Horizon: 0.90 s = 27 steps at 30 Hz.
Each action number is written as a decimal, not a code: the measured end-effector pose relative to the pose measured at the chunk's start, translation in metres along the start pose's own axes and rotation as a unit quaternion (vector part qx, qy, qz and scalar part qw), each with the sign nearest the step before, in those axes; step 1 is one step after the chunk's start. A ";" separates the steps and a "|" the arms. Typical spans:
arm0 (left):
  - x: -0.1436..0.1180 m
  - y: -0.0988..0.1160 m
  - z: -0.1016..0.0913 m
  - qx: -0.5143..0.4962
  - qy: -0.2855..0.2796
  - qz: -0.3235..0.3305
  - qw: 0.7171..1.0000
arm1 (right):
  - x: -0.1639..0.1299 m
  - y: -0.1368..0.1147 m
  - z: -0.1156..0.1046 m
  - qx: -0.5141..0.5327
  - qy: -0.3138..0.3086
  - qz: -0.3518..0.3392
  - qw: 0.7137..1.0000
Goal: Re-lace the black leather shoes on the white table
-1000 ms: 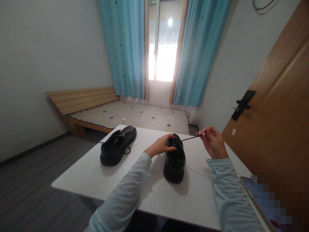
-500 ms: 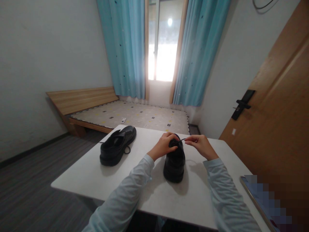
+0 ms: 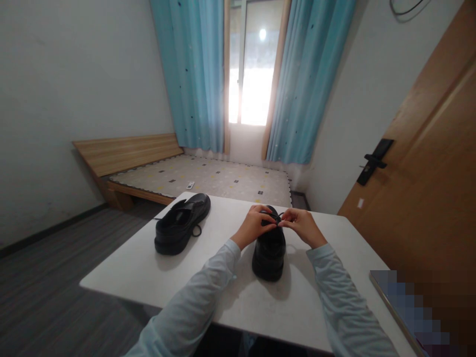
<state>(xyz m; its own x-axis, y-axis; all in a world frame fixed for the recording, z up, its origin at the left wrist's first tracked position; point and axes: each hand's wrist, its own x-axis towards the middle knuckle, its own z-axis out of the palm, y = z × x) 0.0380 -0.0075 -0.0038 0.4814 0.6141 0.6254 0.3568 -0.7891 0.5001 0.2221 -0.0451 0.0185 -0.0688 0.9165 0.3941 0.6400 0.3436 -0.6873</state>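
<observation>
A black lace-up shoe stands on the white table in front of me, its heel toward me. Over its upper, my left hand is closed in a pinch at the laces. From the other side my right hand pinches the black shoelace, its fingertips close to those of my left hand. Exactly how the lace runs between the fingers is hidden. Apart from them, to the left, rests the other black shoe, with a loop of lace hanging at its side.
The white table spans the space before me. A flat device, partly pixelated, lies at its right edge. Behind stand a bed with a white remote on it, and blue curtains. A wooden door is on the right.
My right hand has moved left, bringing the lace in to my left hand over the shoe. My left hand has shifted slightly right. Both shoes stay in place.
</observation>
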 end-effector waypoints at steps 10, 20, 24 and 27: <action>0.001 0.005 0.004 -0.042 -0.025 -0.076 0.996 | 0.000 -0.004 0.005 -0.005 0.013 -0.018 1.000; -0.001 0.010 -0.003 0.000 -0.027 -0.043 0.999 | 0.000 -0.005 0.004 0.118 0.033 -0.018 0.992; 0.000 0.011 -0.009 0.013 -0.051 -0.028 0.998 | -0.001 -0.007 0.000 0.110 0.037 -0.014 0.993; 0.001 0.012 -0.015 0.010 -0.062 -0.008 0.998 | -0.001 -0.005 -0.005 0.099 0.023 -0.004 0.995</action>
<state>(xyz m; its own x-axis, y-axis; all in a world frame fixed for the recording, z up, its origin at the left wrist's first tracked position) 0.0307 -0.0158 0.0123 0.5711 0.6200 0.5379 0.3799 -0.7806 0.4964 0.2231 -0.0488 0.0241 -0.0346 0.9049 0.4243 0.4757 0.3883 -0.7892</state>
